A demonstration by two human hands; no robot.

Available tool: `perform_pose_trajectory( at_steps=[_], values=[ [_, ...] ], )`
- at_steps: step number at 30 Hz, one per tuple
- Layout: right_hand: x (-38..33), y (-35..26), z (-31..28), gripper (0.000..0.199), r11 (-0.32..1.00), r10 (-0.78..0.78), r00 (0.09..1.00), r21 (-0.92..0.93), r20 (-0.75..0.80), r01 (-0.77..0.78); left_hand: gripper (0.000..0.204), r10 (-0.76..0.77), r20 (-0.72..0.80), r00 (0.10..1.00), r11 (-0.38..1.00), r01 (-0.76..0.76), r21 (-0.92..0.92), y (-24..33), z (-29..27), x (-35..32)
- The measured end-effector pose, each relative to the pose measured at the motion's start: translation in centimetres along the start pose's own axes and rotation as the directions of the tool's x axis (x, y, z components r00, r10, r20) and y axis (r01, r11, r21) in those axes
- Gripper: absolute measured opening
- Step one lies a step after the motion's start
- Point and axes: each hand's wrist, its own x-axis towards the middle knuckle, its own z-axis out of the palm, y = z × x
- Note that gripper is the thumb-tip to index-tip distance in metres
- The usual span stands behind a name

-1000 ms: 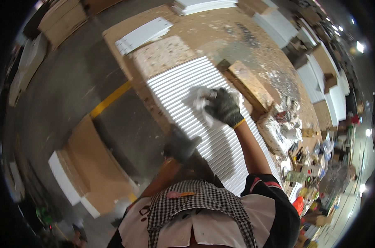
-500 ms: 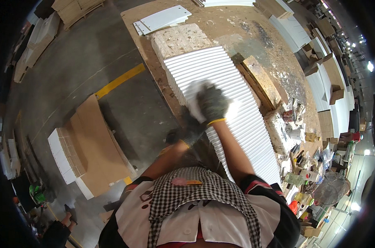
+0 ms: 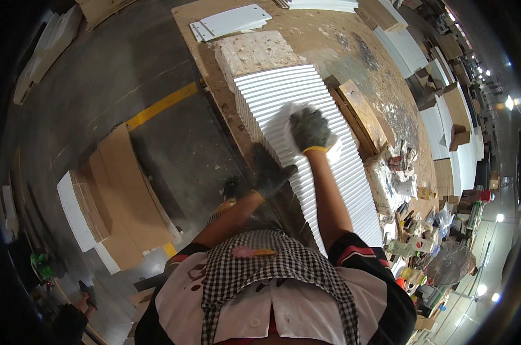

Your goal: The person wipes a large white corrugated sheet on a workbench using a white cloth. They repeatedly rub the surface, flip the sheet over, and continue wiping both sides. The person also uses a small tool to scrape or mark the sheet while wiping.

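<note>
A long row of white panels (image 3: 345, 183) lies overlapped like steps on the workbench, their edges forming ridges. My right hand (image 3: 310, 131), in a dark grey work glove with a yellow cuff, presses a white cloth (image 3: 333, 148) onto the middle of the row. Its fingers are curled over the cloth, which shows around the glove. My left hand (image 3: 272, 177), gloved too, rests at the row's left edge. Its thumb reaches onto the panel edges and stands apart from the fingers, which are dark and hard to make out along the side.
A stained block (image 3: 259, 53) stands at the row's far end, with loose white boards (image 3: 231, 23) beyond. Along the right lie a wooden plank (image 3: 362, 115) and cluttered tools. A cardboard-topped stack (image 3: 125, 195) stands on the floor at left; a fan (image 3: 451, 263) is at right.
My right hand has slid the cloth to the right across the panels, away from my left hand. The left hand has moved slightly right, to the row's edge.
</note>
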Motion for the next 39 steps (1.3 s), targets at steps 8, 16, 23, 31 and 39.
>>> perform_pose_trajectory(
  at_steps=[8, 16, 23, 31, 39],
  values=[
    [-6.4, -7.0, 3.6, 0.032, 0.713, -0.655, 0.704, 0.533, 0.273, 0.456, 0.100, -0.011, 0.146, 0.989, 1.000, 0.014, -0.019, -0.3, -1.1, -1.7],
    [6.0, -1.3, 0.1, 0.038, 1.000, -0.015, 0.998, -0.023, 0.062, 0.017, 0.085, -0.060, 0.169, 0.984, 0.982, 0.028, 0.188, -2.1, 1.2, 0.1],
    [-3.7, -11.9, 5.9, 0.030, 0.654, -0.735, 0.677, 0.302, 0.036, 0.694, 0.130, 0.113, -0.046, 0.993, 0.992, -0.110, 0.055, 0.1, -0.9, -1.6],
    [6.3, -0.5, 0.8, 0.045, 0.811, -0.583, 0.797, 0.055, 0.155, 0.582, 0.109, 0.172, -0.122, 0.978, 0.890, -0.101, 0.445, 0.7, -0.6, -1.2],
    [-0.3, -4.6, 7.8, 0.048, 0.930, -0.318, 0.914, 0.101, -0.253, 0.352, 0.096, 0.093, 0.061, 0.994, 0.957, -0.106, 0.271, 0.4, -1.1, -0.7]
  ],
)
